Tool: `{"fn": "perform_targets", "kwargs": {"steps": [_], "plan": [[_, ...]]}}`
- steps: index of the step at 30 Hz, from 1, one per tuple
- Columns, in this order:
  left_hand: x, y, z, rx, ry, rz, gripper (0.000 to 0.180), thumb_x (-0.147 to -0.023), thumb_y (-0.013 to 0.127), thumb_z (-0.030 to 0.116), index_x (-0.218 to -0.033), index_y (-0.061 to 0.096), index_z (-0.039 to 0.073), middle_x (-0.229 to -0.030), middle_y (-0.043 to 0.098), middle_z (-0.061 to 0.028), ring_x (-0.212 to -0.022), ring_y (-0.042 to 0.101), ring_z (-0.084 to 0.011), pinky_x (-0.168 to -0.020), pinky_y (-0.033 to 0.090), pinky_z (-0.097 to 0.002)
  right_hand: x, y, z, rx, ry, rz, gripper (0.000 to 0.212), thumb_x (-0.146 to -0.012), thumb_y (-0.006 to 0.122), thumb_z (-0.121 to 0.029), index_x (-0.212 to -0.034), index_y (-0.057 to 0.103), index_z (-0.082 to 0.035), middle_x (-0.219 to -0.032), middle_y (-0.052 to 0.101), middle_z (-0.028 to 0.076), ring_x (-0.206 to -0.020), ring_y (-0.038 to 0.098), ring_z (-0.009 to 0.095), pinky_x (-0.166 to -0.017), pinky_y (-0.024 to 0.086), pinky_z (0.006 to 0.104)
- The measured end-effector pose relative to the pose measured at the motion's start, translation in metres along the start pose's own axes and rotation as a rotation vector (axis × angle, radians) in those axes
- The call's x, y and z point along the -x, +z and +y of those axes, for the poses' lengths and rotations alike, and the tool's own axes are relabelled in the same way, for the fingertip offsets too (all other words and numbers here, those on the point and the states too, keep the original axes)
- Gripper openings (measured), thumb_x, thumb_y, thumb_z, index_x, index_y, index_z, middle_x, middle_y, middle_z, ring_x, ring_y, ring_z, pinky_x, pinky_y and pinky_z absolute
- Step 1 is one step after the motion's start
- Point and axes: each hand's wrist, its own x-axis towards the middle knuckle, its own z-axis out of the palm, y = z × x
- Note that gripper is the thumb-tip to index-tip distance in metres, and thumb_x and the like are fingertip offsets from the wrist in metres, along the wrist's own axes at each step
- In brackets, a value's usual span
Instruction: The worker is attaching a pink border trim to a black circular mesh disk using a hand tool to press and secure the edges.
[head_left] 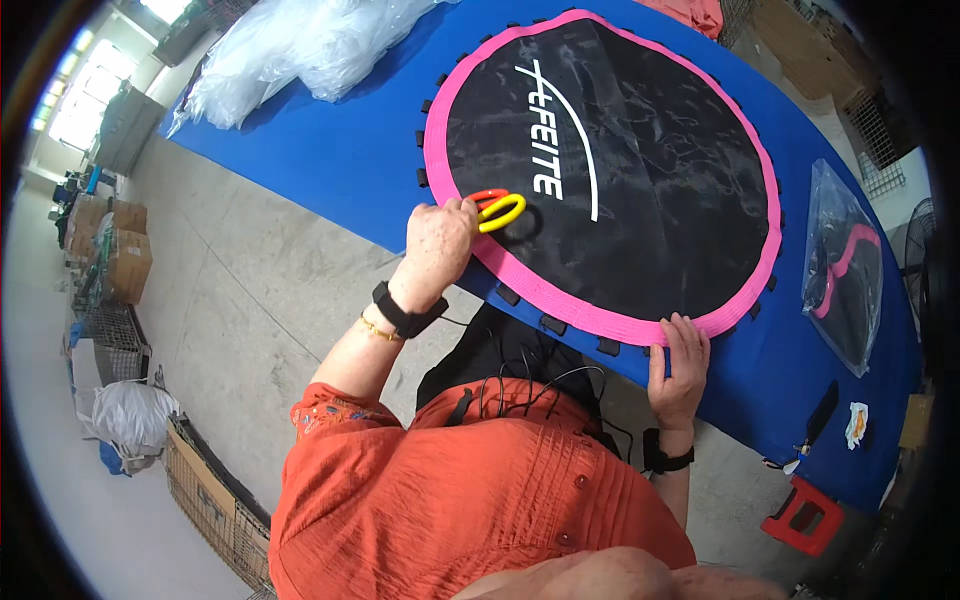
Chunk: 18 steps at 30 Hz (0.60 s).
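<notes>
A round black trampoline mat (650, 190) with a pink border band (530, 285) and black loops along its rim lies flat before me. White lettering runs across its left part. My left hand (440, 242), at the mat's left edge, is closed around a pair of scissors (503, 213). Their red and yellow handle loops stick out past my fingers over the mat; the blades are hidden. My right hand (680, 372) rests at the near edge, its fingers stretched onto the pink band and the thumb apart. Both wrists wear black straps.
The mat lies on a blue-covered table (340, 165). Clear plastic sheeting (310, 50) heaps at the far left. To the right lies a bagged black and pink piece (848, 270), near a dark blade-shaped object (822, 415). A red stool (805, 515) stands below the table's right end.
</notes>
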Motion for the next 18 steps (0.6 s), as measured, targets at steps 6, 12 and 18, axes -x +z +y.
{"fn": "perform_targets", "kwargs": {"steps": [6,12,18], "plan": [[-0.007,0.013,-0.004,0.004,-0.030,0.098,0.017,-0.090,0.062,0.011,-0.106,0.067,0.007,-0.085,0.070,-0.0091,-0.071,0.072,-0.0266,-0.067,0.052,-0.0396,-0.001,0.000,0.000,0.001,-0.005,0.001,0.035,-0.096,0.068,-0.015,-0.130,0.068,-0.004,-0.136,0.066,0.014,-0.131,0.060,0.034,-0.118,0.039,0.0510],[0.006,0.010,0.002,0.022,0.008,0.119,0.014,-0.090,0.062,0.012,-0.103,0.065,0.007,-0.084,0.070,-0.0088,-0.071,0.072,-0.0262,-0.067,0.052,-0.0395,-0.001,0.000,0.000,0.010,0.007,-0.002,0.035,-0.097,0.068,-0.015,-0.130,0.068,-0.004,-0.136,0.066,0.013,-0.131,0.060,0.034,-0.118,0.039,0.0509],[-0.012,0.012,-0.004,0.000,-0.016,0.103,0.016,-0.090,0.063,0.012,-0.104,0.066,0.006,-0.084,0.069,-0.0086,-0.070,0.071,-0.0265,-0.064,0.052,-0.0403,0.000,0.002,-0.001,0.016,0.016,-0.002,0.035,-0.097,0.068,-0.015,-0.129,0.068,-0.005,-0.136,0.066,0.013,-0.132,0.059,0.033,-0.118,0.039,0.0509]]}}
